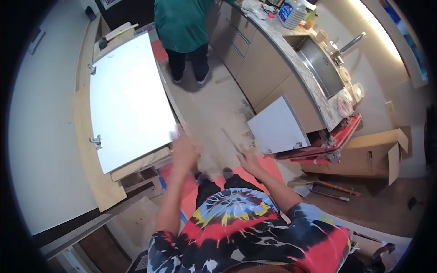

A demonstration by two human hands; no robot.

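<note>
A large white cabinet door (132, 104) with two metal hinges (95, 141) along its left edge lies flat at my left. Beside the door's near right corner is my left hand (184, 148), its fingers smeared by motion. Whether it touches the door I cannot tell. My right hand (248, 161), in front of my body, is closed around a long thin grey tool (231, 139). The tool points up and to the left, and its exact kind is too blurred to make out.
Ahead stands a person in a green top (182, 25). On the right, a stone-look counter (296, 59) holds a steel sink (318, 68). A smaller white panel (280, 127) leans against the cabinets, near a red metal frame (341, 141) and a cardboard box (364, 154). Red sheeting (268, 170) covers floor.
</note>
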